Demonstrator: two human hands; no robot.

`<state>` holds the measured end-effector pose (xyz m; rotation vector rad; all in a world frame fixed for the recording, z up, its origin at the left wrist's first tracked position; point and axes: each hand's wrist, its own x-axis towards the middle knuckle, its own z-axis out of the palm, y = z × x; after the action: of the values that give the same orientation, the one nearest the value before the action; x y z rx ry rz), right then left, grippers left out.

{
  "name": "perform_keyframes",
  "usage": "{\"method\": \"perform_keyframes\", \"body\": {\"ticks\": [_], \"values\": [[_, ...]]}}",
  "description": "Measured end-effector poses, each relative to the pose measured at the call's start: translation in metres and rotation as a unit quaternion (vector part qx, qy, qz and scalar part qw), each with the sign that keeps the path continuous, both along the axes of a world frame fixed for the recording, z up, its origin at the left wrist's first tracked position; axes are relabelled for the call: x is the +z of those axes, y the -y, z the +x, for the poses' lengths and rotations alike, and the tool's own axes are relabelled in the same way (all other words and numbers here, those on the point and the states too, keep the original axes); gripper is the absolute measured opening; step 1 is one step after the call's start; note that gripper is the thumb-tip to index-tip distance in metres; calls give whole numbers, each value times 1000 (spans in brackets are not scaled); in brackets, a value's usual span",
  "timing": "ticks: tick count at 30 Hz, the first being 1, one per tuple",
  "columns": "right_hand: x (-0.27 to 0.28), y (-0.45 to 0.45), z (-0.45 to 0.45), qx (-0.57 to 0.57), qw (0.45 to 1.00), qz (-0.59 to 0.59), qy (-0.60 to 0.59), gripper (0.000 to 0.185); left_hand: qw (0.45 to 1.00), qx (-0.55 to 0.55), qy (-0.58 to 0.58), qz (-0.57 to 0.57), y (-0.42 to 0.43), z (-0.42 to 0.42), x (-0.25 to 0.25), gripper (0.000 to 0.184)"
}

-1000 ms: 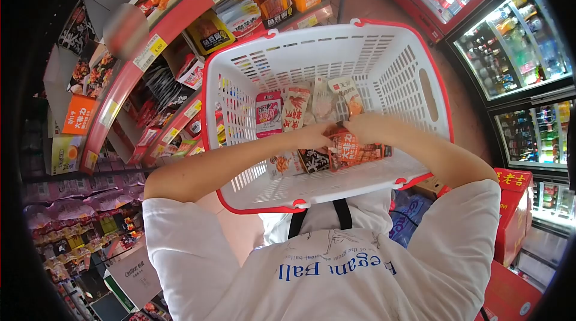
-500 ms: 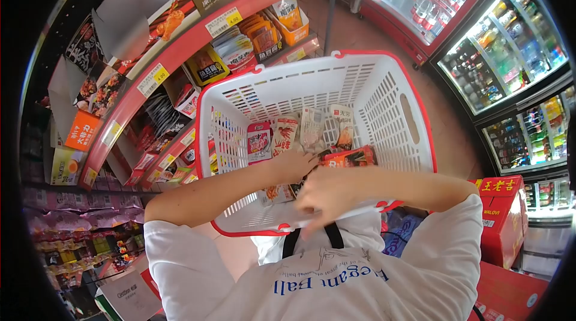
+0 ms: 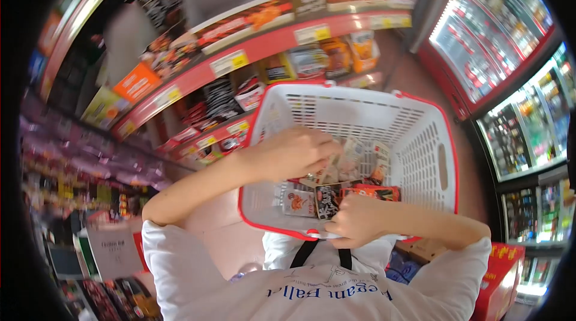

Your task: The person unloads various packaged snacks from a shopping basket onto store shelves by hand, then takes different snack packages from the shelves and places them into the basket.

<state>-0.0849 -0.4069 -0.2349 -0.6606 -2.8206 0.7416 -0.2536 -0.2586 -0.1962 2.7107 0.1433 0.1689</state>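
A white shopping basket [image 3: 414, 113] with a red rim stands before me, slightly right of the middle of the view. Over its left half is my left hand [image 3: 303, 152], fingers curled in; whether anything is in them is hidden. My right hand [image 3: 359, 222] is closed on the basket's near rim. Inside lie several snack packs: a white one with a food picture [image 3: 299, 202], a black one [image 3: 327, 201], a red-orange one [image 3: 375, 192] partly behind my right hand, and paler upright packs [image 3: 353, 159] at the back.
A snack shelf with a red edge [image 3: 270, 45] curves along the left and back. Glass-door drink fridges [image 3: 522, 117] line the right side. A red carton [image 3: 499, 276] stands at lower right, and purple packs [image 3: 90, 147] hang at far left.
My view has swung left, so the basket appears farther right and lower. My left hand has lifted off the packs and curled. My right hand, blurred before, has settled on the near rim.
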Motion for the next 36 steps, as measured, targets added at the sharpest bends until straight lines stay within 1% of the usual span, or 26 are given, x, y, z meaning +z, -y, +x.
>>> {"method": "perform_keyframes", "body": {"ticks": [2, 4, 7, 9, 10, 12, 13, 14, 16, 18, 19, 20, 21, 22, 23, 24, 25, 26, 27, 28, 29, 30, 32, 33, 35, 36], "values": [[-1, -2, 2, -19, 1000, 4, 6, 33, 998, 53, 27, 20, -8, -28, 14, 31], [-2, -3, 3, 13, 1000, 21, 13, 32, 985, 120, 84, 86, -17, -60, 27, 28], [-2, 0, 4, -6, 999, 38, 34, 27, 943, 248, 131, 178, -28, -105, 51, 25], [-6, 2, 3, 5, 999, 31, 20, 28, 884, 375, 192, 203, -35, -135, 68, 24], [-7, 2, 3, -1, 1000, 18, 8, 30, 847, 389, 239, 271, -43, -154, 78, 21], [-2, 2, 1, 7, 1000, 28, 9, 30, 761, 473, 316, 313, -58, -190, 99, 19], [-1, 3, 2, 4, 1000, 17, 9, 31, 732, 493, 324, 340, -66, -209, 111, 18], [-1, 3, 2, 2, 1000, 6, 11, 31, 725, 492, 300, 377, -73, -227, 125, 14], [-12, 3, 2, 10, 1000, -6, 16, 31, 736, 515, 211, 386, -91, -265, 142, 14], [-12, 1, 0, 13, 1000, -21, 18, 31, 758, 554, 139, 315, -110, -301, 154, 21], [-9, -4, -1, 6, 999, -46, -11, 30, 757, 555, 138, 316, -120, -315, 160, 21], [-6, -6, -1, -1, 997, -71, -39, 29, 790, 560, 211, 131, -130, -327, 165, 25], [-7, -6, -1, 0, 997, -71, -38, 29, 790, 544, 277, -59, -140, -340, 168, 29], [-9, -7, -1, 0, 997, -77, -31, 29, 789, 545, 278, -58, -155, -357, 169, 29], [-11, -7, -2, 1, 996, -84, -25, 28, 838, 517, 163, 58, -171, -374, 168, 36], [-10, -7, -2, 3, 996, -84, -25, 28, 863, 474, 43, 171, -177, -383, 166, 42], [-7, -7, -1, -6, 993, -112, -25, 28, 864, 469, 21, 179, -148, -348, 166, 52], [-7, -5, -1, -15, 990, -140, -26, 28, 865, 469, 19, 179, -132, -323, 179, 52], [-8, -5, 0, -16, 989, -143, -28, 28, 829, 549, -63, 84, -119, -303, 192, 57], [-10, -5, 0, -19, 989, -146, -32, 28, 774, 617, -143, -11, -114, -293, 197, 61], [-12, -5, 1, -22, 988, -150, -36, 28, 781, 601, -164, 39, -150, -331, 184, 64], [-12, -4, 1, -22, 987, -152, -37, 28, 781, 601, -166, 38, -180, -362, 183, 64], [-12, -3, 2, -25, 990, -129, -49, 28, 849, 453, -271, -19, -215, -397, 188, 63], [-11, -4, 3, -24, 990, -131, -51, 28, 831, 477, -286, -9, -212, -389, 188, 63], [-9, -4, 4, -26, 988, -145, -37, 32, 772, 579, -257, 58, -200, -367, 178, 63], [-9, -5, 4, -27, 988, -146, -39, 32, 759, 598, -245, 80, -196, -359, 176, 63]]}}
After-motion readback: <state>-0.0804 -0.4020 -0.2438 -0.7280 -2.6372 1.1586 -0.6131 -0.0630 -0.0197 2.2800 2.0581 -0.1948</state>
